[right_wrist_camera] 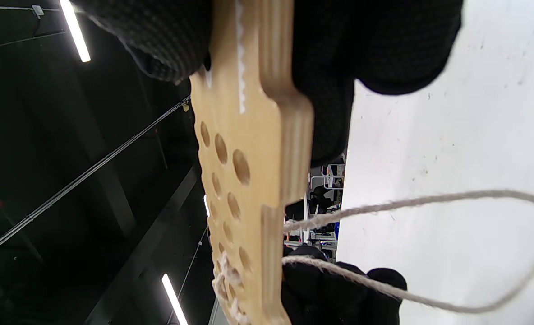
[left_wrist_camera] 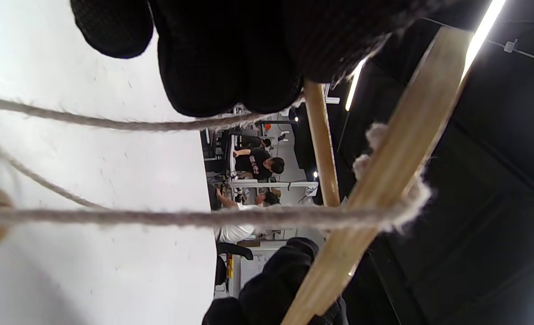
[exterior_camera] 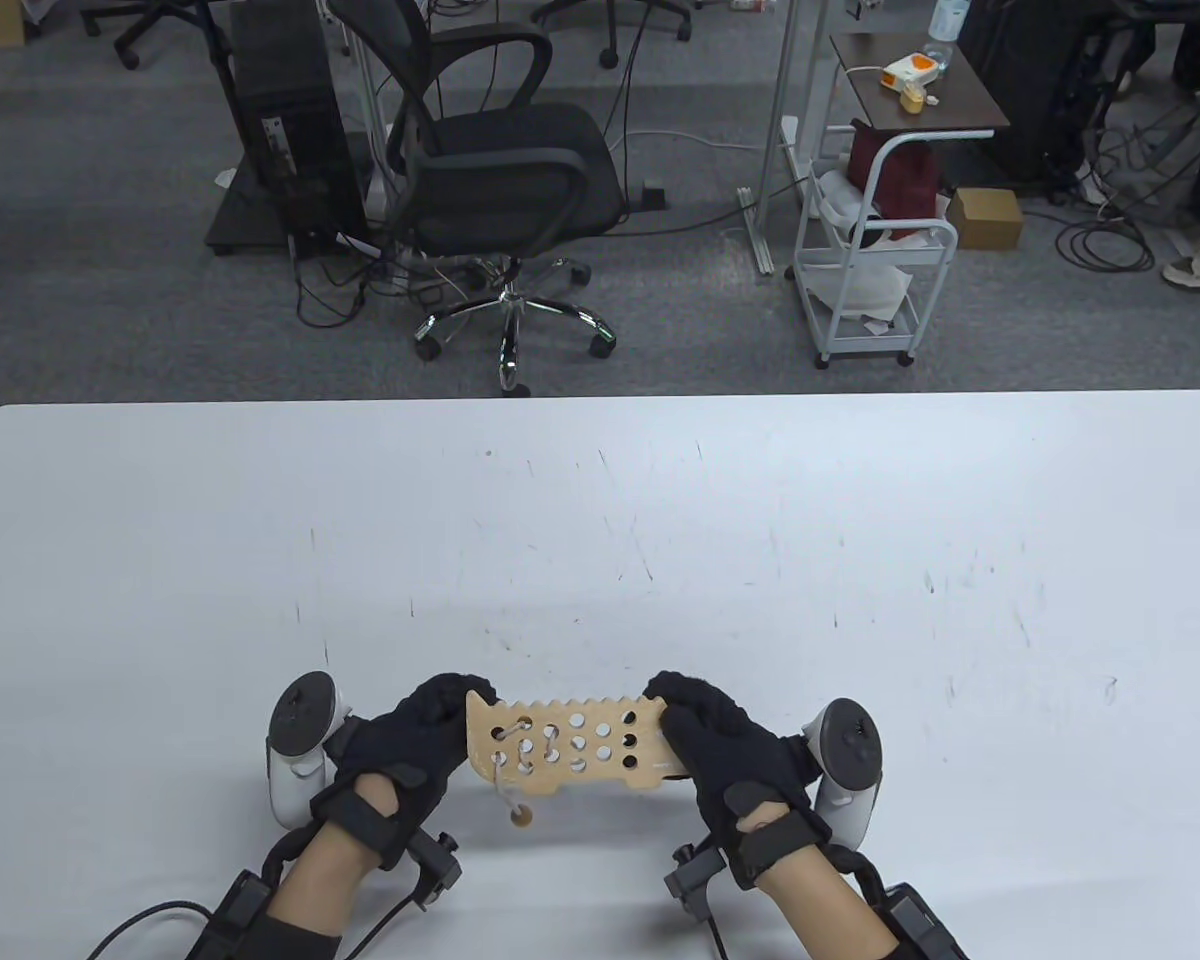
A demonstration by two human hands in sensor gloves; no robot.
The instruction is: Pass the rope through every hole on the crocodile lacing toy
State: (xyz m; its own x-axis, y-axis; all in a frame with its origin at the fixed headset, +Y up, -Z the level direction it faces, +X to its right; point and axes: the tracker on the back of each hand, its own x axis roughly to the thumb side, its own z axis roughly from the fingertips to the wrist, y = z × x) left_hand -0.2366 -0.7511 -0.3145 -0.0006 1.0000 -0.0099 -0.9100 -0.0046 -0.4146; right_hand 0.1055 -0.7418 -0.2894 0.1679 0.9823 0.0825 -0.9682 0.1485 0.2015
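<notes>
Since only the holes at the left end carry rope point(exterior_camera: 501, 775), it's early days, I'd say. Left hand point(exterior_camera: 410, 740) and right hand point(exterior_camera: 715, 745) each grip an end of the crocodile board point(exterior_camera: 570, 745), held just above the tabletop point(exterior_camera: 600, 520); most holes further along look bare.

Grey carpet floor point(exterior_camera: 110, 330), black office chair point(exterior_camera: 505, 190), white trolley point(exterior_camera: 865, 290) beyond white table point(exterior_camera: 660, 520).
</notes>
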